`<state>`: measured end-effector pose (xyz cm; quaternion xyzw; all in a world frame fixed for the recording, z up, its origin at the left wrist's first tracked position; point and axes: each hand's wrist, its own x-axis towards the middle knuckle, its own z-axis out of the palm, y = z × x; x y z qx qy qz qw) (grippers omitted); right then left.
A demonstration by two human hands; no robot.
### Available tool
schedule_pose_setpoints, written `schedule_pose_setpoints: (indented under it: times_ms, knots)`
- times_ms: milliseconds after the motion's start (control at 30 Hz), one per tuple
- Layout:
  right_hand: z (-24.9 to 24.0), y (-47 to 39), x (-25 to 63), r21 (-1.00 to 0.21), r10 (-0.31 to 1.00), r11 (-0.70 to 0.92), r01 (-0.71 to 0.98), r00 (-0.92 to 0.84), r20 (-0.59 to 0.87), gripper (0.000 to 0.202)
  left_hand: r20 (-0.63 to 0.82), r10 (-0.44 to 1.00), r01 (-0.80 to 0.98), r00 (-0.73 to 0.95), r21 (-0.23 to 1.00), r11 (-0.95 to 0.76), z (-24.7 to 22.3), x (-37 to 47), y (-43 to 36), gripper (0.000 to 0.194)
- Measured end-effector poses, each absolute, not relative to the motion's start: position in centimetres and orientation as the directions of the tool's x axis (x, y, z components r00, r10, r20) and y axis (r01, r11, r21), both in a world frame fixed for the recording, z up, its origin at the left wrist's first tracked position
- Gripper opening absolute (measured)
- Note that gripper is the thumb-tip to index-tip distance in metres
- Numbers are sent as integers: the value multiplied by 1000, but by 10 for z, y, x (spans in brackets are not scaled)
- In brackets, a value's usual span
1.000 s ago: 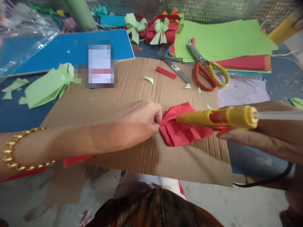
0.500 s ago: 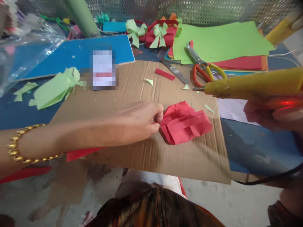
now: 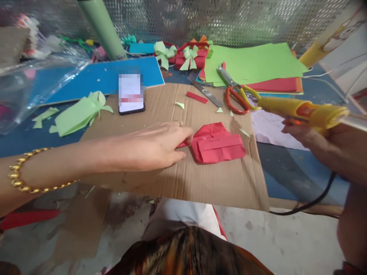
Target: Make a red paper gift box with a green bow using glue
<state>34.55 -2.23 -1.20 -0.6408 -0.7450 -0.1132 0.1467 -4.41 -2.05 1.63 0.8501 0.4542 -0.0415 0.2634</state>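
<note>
folded red paper (image 3: 222, 147) lies inside cardboard (image 3: 226, 183) edges, left hand (image 3: 162, 147), grip unclear, right hand (image 3: 329, 147) clamped on glue gun (image 3: 282, 106).

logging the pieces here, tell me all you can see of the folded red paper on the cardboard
The folded red paper looks creased and layered, with a broad band across its near part. A shiny streak, perhaps glue, shows toward its left end. It lies on the cardboard, left end by the left hand; whether they touch is unclear.
</note>
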Motion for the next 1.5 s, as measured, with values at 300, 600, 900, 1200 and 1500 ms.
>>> schedule_pose_setpoints:
  times_ms: [300,600,900,1200,1500]
  knots:
    - [-43,-46,369,153,977,45,987,-75,201,33,231,783,751,577,225,-620,16,-65,-78,16]
    - [-32,-46,375,-60,985,121,991,-112,129,51,385,749,764,540,149,-627,-35,-48,-129,10]
    - [3,-21,275,-249,830,556,793,-510,227,43,578,746,699,331,381,-605,-68,-26,-152,21]
    - [-24,25,232,-411,875,465,785,-479,74,44,413,874,347,256,805,-482,-72,-28,-189,16]
    - [-24,-41,222,-430,914,400,809,-386,124,16,-311,838,-389,448,777,496,-135,6,-192,75]
